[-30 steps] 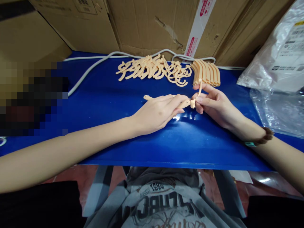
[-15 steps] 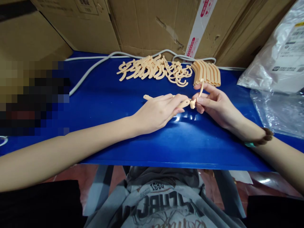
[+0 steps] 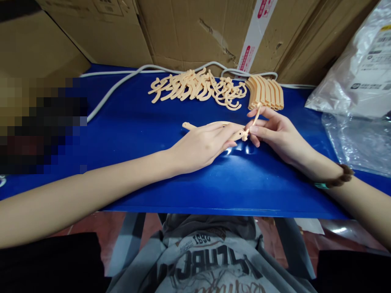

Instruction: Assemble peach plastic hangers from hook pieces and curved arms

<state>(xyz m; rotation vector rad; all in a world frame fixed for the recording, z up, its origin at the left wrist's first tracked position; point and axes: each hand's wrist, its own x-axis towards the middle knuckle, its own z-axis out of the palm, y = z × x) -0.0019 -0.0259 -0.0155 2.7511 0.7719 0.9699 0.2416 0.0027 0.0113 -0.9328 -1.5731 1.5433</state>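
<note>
My left hand (image 3: 203, 144) is closed palm-down around beige plastic hanger arms (image 3: 189, 126), whose far end sticks out to the left. A rounded end with a small hole shows past its fingertips on the right; the palm hides the middle. Between thumb and fingers, my right hand (image 3: 273, 132) pinches a thin, curved beige hanger hook (image 3: 256, 116), which points upward. The hook's knobbed lower end meets the rounded end of the arms, seemingly touching it. Whether the two are joined I cannot tell.
Behind the hands lie a loose pile of beige hooks (image 3: 192, 85) and a neat stack of beige arms (image 3: 265, 92). A white cable (image 3: 114, 91) runs along the back of the blue table (image 3: 183, 193). Cardboard boxes (image 3: 189, 32) stand behind; a plastic bag (image 3: 351, 81) lies at right.
My right hand has moved slightly left, bringing the hook's knobbed end up against the rounded end of the arms. My left hand has hardly moved and keeps its grip.
</note>
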